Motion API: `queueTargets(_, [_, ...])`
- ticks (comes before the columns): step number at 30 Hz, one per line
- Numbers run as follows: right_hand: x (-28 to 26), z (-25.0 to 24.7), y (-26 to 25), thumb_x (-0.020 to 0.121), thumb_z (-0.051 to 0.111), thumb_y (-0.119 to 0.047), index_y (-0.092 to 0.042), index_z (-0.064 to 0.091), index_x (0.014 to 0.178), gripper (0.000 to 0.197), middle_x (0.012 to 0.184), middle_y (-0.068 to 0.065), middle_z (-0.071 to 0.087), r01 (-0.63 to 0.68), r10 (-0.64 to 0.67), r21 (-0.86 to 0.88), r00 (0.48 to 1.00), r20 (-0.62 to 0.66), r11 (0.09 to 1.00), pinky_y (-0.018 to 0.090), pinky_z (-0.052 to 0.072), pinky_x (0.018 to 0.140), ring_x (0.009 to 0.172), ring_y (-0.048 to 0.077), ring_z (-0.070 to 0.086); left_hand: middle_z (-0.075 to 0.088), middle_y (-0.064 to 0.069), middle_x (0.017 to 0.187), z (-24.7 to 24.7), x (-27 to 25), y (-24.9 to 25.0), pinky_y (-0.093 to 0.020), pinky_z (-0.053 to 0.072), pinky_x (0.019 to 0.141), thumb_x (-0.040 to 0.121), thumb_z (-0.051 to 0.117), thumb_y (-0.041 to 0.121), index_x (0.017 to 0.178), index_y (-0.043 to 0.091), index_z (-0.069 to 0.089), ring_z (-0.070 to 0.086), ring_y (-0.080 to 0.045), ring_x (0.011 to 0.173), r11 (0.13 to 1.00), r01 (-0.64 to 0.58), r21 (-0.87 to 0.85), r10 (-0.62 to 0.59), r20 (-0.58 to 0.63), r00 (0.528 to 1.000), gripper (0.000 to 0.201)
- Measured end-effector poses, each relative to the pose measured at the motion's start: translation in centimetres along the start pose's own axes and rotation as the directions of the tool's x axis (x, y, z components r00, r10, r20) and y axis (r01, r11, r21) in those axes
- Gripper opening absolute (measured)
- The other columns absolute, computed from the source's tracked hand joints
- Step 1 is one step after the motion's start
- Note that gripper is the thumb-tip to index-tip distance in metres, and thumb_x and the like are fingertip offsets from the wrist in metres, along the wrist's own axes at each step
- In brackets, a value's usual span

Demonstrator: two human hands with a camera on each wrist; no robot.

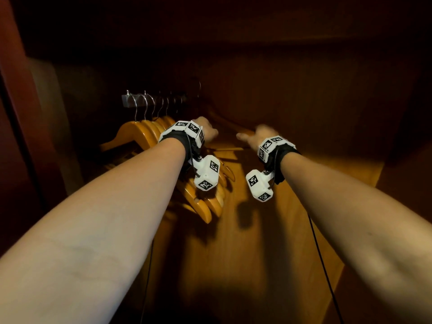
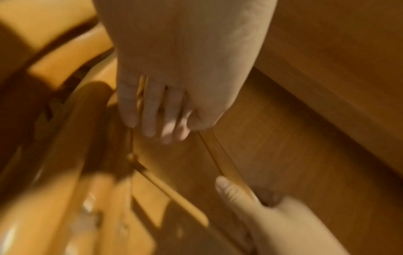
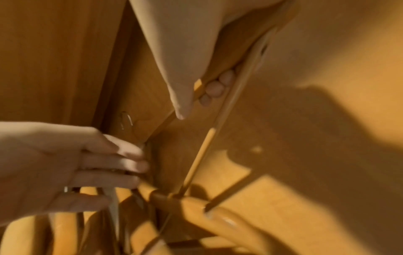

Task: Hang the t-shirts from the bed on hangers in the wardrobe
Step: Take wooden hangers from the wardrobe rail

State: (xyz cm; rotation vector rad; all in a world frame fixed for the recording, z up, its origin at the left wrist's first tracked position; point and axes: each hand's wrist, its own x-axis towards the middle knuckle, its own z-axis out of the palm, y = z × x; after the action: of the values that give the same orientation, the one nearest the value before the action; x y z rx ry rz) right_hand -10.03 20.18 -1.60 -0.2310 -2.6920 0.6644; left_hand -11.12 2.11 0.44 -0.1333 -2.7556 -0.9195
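Head view: both my arms reach into the wardrobe (image 1: pixel 304 94), dark wood walls all round, lit floor panel below. My left hand (image 1: pixel 207 132) is up at the row of wooden hangers (image 1: pixel 142 134) that hang by metal hooks from the rail (image 1: pixel 131 100). My right hand (image 1: pixel 259 136) is to the right, apart from the left one, with open room between it and the right wall.

Right wrist view: my right fingers (image 3: pixel 214 88) curl round the shoulder arm of one hanger (image 3: pixel 209 79), thumb on the near side, so this hand grips it. Its thin lower bar (image 3: pixel 202 153) runs slanted down to the bunch of hangers at the bottom edge. The left hand's fingers (image 3: pixel 122 162) lie fairly straight against the top of that hanger near its hook (image 3: pixel 126 120); blurred, I cannot tell if they pinch it.

Left wrist view: left fingers (image 2: pixel 150 112) extended, close together, touching hanger wood; no clear grip. Back panel and side wall stand close behind. T-shirts are outside every view.
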Motion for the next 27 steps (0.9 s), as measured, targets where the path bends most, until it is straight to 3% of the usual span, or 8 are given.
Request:
queueTargets(3, [-1.2, -1.5, 1.4, 0.086, 0.055, -0.069, -0.016, 0.058, 0.111, 0.058, 0.086, 0.002, 0.055, -0.045, 0.042, -0.052, 0.998, -0.055, 0.998, 0.036, 0.047, 0.071, 0.083, 0.024, 0.056, 0.073, -0.012, 0.098, 0.6, 0.1, 0.8, -0.045, 0.058, 0.085, 0.087, 0.061, 0.025, 0.100, 0.009, 0.073, 0.070, -0.032, 0.092, 0.971, 0.035, -0.238, -0.046, -0.042, 0.998, 0.024])
queueTargets(5, [-2.0, -2.4, 2.2, 0.084, 0.056, -0.071, -0.016, 0.058, 0.102, 0.058, 0.079, 0.001, 0.053, -0.072, 0.065, -0.067, 0.993, -0.096, 0.995, 0.035, 0.048, 0.069, 0.078, 0.022, 0.056, 0.074, -0.011, 0.090, 1.0, -0.4, 1.7, -0.046, 0.059, 0.082, 0.087, 0.058, 0.024, 0.094, 0.008, 0.071, 0.072, -0.032, 0.086, 0.934, 0.049, -0.355, -0.062, -0.026, 0.998, 0.022])
queueTargets(11, [-5.0, -5.1, 4.3, 0.075, 0.066, -0.073, -0.019, 0.066, 0.111, 0.065, 0.106, 0.004, 0.069, -0.098, 0.090, -0.020, 0.962, -0.257, 0.995, 0.041, 0.056, 0.082, 0.097, 0.028, 0.066, 0.067, -0.014, 0.082, 2.7, -4.1, 5.4, -0.043, 0.057, 0.066, 0.097, 0.050, 0.025, 0.100, 0.002, 0.053, 0.067, -0.029, 0.063, 0.680, 0.154, -0.717, -0.051, 0.164, 0.985, 0.023])
queueTargets(15, [-8.2, -7.4, 5.0, 0.074, 0.068, -0.070, -0.028, 0.067, 0.116, 0.060, 0.102, -0.003, 0.071, -0.094, 0.082, -0.022, 0.946, -0.314, 0.995, 0.037, 0.057, 0.081, 0.092, 0.021, 0.068, 0.062, -0.017, 0.084, 2.7, -6.5, 8.4, -0.036, 0.059, 0.056, 0.098, 0.053, 0.020, 0.090, 0.002, 0.049, 0.066, -0.028, 0.064, 0.503, 0.154, -0.851, 0.042, 0.202, 0.978, 0.020])
queueTargets(17, [-9.9, -8.4, 5.2, 0.076, 0.068, -0.068, -0.030, 0.067, 0.115, 0.054, 0.099, -0.005, 0.070, -0.106, 0.081, -0.060, 0.943, -0.322, 0.993, 0.033, 0.054, 0.078, 0.090, 0.020, 0.066, 0.066, -0.019, 0.083, 2.2, -7.8, 9.5, -0.039, 0.061, 0.069, 0.097, 0.055, 0.019, 0.089, 0.004, 0.048, 0.069, -0.027, 0.070, 0.433, 0.179, -0.884, 0.072, 0.232, 0.970, 0.018])
queueTargets(19, [-11.6, -9.3, 5.3, 0.079, 0.067, -0.063, -0.033, 0.066, 0.113, 0.046, 0.099, -0.005, 0.069, -0.118, 0.077, -0.108, 0.942, -0.327, 0.987, 0.032, 0.051, 0.073, 0.088, 0.021, 0.066, 0.069, -0.015, 0.069, 1.5, -9.3, 9.8, -0.041, 0.059, 0.084, 0.097, 0.057, 0.018, 0.089, 0.003, 0.051, 0.070, -0.027, 0.077, 0.410, 0.206, -0.889, 0.094, 0.266, 0.959, 0.017])
queueTargets(22, [-14.7, -10.5, 4.6, 0.088, 0.065, -0.044, -0.030, 0.064, 0.114, 0.030, 0.098, -0.002, 0.067, -0.135, 0.060, -0.254, 0.958, -0.281, 0.958, 0.032, 0.051, 0.069, 0.084, 0.021, 0.065, 0.065, -0.007, 0.048, 0.9, -12.1, 9.5, -0.034, 0.060, 0.078, 0.097, 0.057, 0.018, 0.089, 0.001, 0.054, 0.070, -0.022, 0.073, 0.412, 0.227, -0.882, 0.129, 0.303, 0.944, 0.020])
queueTargets(27, [-20.3, -11.0, 2.5, 0.093, 0.061, -0.035, -0.024, 0.061, 0.120, 0.029, 0.112, 0.007, 0.065, -0.185, 0.081, -0.420, 0.964, -0.252, 0.889, 0.041, 0.052, 0.083, 0.104, 0.033, 0.064, 0.068, -0.011, 0.075, 1.1, -17.7, 9.2, -0.038, 0.059, 0.085, 0.094, 0.061, 0.017, 0.088, 0.001, 0.058, 0.070, -0.024, 0.075, 0.394, 0.268, -0.879, 0.257, 0.385, 0.886, 0.017])
